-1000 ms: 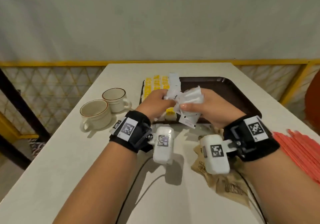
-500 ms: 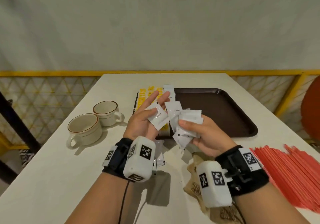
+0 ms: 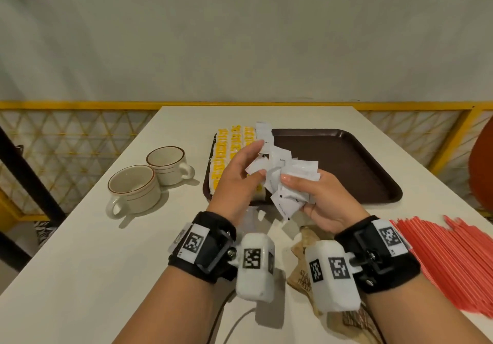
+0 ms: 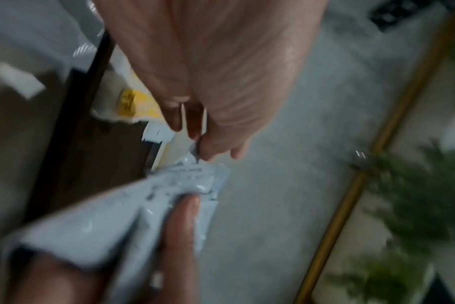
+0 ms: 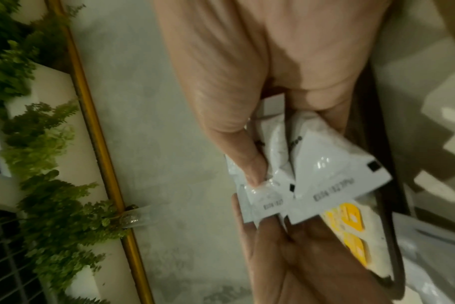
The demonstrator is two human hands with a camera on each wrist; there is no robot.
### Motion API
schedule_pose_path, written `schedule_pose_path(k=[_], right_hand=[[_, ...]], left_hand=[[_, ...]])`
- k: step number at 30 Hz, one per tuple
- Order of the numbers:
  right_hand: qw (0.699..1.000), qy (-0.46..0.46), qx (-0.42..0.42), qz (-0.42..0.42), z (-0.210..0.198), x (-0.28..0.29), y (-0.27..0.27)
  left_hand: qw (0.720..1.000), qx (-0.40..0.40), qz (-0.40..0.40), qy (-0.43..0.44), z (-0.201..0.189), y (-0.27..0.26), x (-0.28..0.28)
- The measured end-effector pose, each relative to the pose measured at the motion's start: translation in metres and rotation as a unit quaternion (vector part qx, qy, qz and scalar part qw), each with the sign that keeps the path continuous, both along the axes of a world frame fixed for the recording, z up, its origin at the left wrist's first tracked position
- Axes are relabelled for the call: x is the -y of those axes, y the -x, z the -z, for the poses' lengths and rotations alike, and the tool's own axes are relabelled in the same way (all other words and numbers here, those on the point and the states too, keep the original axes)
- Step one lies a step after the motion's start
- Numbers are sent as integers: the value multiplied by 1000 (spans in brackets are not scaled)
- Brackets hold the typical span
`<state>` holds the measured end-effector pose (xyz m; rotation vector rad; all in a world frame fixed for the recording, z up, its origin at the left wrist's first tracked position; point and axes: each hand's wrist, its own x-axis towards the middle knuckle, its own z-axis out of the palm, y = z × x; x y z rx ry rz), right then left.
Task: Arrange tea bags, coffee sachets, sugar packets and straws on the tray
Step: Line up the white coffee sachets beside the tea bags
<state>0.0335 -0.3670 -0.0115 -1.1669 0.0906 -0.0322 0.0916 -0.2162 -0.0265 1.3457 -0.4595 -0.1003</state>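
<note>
Two hands meet in front of us, just above the near edge of the tray (image 3: 346, 162). Our right hand (image 3: 320, 199) is clamped on a loose fan of white sachets (image 3: 296, 181), thumb pressed on top, fingers curled beneath. Our left hand (image 3: 237, 181) pinches one white sachet (image 3: 256, 166) at the fan's left edge, thumb against fingertips, and touches the bunch. The right wrist view shows the sachets overlapping at odd angles, printed ends pointing toward the left palm; they share no single long axis.

Just beyond the hands lies the dark brown tray, its long side running left to right across the table (image 3: 80, 263). Yellow tea bags (image 3: 226, 151) fill its left end in rows running away from us, and a short column of white sachets (image 3: 264, 130) runs the same way beside them. We judge the next sachet belongs at the near end of that column, straight ahead of the left hand, which is the nearer one. Its long side should lie along the column; in the pinch it sits tilted, so it would need a turn.

Further out, two cups (image 3: 149, 181) stand to the left, red straws (image 3: 453, 258) lie fanned to the right, and brown packets (image 3: 301, 258) lie under our wrists, all off the tray.
</note>
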Motion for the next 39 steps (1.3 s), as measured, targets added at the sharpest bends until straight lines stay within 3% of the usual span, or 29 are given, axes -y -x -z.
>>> schedule_pose_path(k=[2,5,10,13,16,18,20,24,28,32,34,39], right_hand=[[1000,13,-5,12,0,2,0],[1000,25,-7,16,-1,3,-1],[1000,21,1,3,-4,5,-2],[999,22,27,12,-5,7,-1],[998,-2,60,19,-9,13,0],[997,11,78,-7,-9,12,0],[996,44,77,-31,-7,7,2],[987,111,71,-91,0,-3,5],[985,113,52,-122,-1,-3,7],[983,116,30,-138,-2,-2,8],[981,130,17,-146,-2,-2,8],[977,147,0,-156,-1,-2,8]], left_hand=[[985,104,-21,-139,0,0,-4],[953,168,5,-253,-2,2,-8],[925,212,4,-315,2,4,-6],[948,167,-15,-271,1,5,-3],[993,-9,-66,-102,-3,3,-3],[989,-143,-14,36,-8,4,-2],[975,-195,37,102,-10,5,-3],[971,-209,63,101,-14,9,-4],[973,-196,110,58,-18,13,-6],[950,-245,185,50,-16,12,-6],[947,-259,177,64,-13,8,-6],[976,-190,108,0,-5,4,-1]])
